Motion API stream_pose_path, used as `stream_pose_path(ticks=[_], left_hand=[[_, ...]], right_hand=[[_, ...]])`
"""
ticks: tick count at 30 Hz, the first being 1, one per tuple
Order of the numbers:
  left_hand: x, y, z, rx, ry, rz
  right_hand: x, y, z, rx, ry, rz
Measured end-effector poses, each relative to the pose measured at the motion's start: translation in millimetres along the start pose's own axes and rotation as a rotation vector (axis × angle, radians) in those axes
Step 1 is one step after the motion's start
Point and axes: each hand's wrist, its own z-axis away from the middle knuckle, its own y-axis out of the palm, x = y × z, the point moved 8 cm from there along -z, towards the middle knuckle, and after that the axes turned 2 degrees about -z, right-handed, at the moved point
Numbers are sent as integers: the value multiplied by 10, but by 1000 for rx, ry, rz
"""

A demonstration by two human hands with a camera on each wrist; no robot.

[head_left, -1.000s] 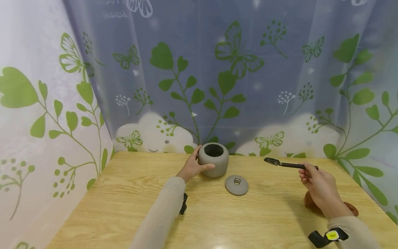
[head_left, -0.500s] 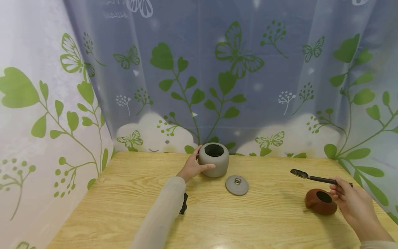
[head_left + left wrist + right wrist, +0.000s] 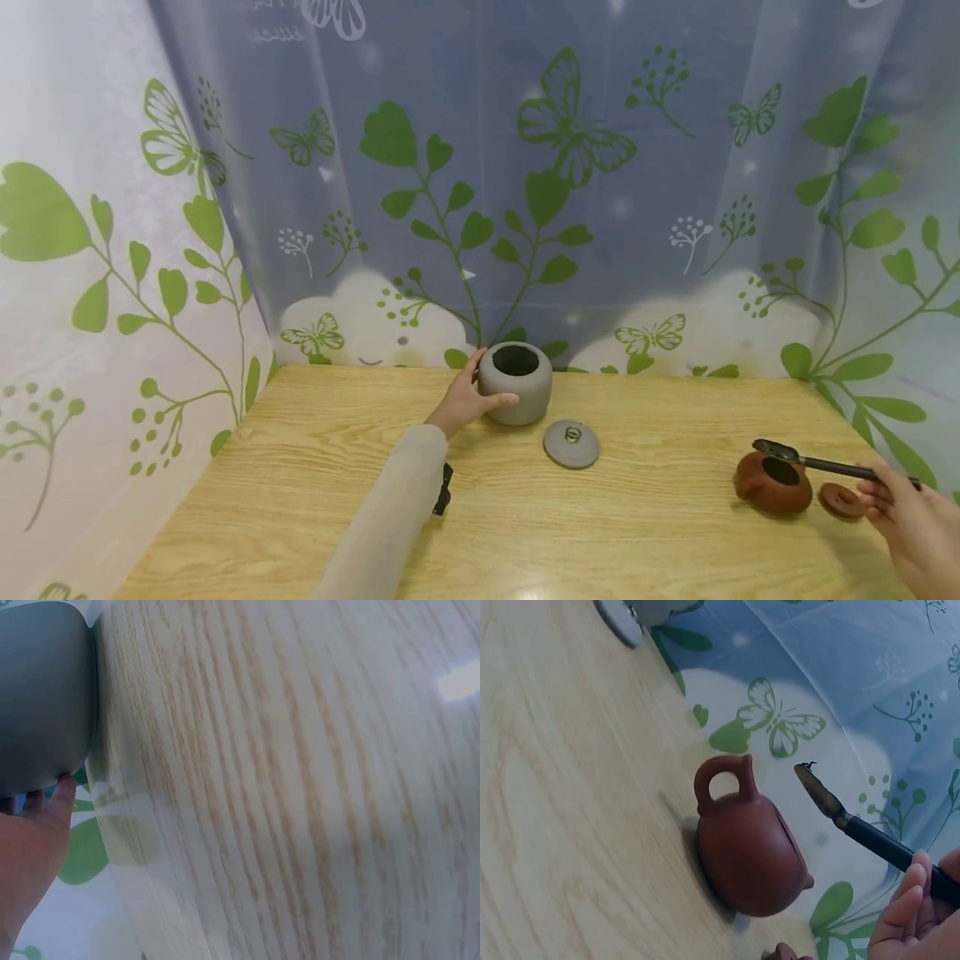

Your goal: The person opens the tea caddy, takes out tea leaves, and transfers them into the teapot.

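My left hand [image 3: 461, 406] grips the side of a round grey jar [image 3: 525, 400], thumb across its front and fingers behind. The jar's mouth is uncovered and dark inside. In my right hand [image 3: 909, 521] is a tea scoop [image 3: 836, 468], pinched by its black handle. Dark, leaf-like bits [image 3: 809, 764] stick out at the scoop's tip. In the head view the scoop's bowl overlaps the rim of a reddish-brown clay teapot [image 3: 765, 493], whose top is uncovered. From the right wrist view the teapot [image 3: 746, 855] stands upright on the table, scoop raised above it.
A grey lid [image 3: 572, 446] with a ring knob lies right of the jar. The teapot's small brown lid [image 3: 842, 502] lies beside it, near my right fingers. A patterned curtain [image 3: 480, 208] hangs behind the wooden table [image 3: 637, 517].
My right hand has carried the tea scoop right and toward me, from past the jar's lid to over the teapot. The left hand and jar have stayed still.
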Motion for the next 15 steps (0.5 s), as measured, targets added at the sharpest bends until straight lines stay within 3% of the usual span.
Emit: stream_pose_path(ticks=[6, 15], left_hand=[[8, -1, 5, 0, -7, -4], [-12, 3, 2, -5, -8, -21]], right_hand=[[-141, -308, -207, -89, -29, 123], [-241, -688, -451, -262, -114, 190]])
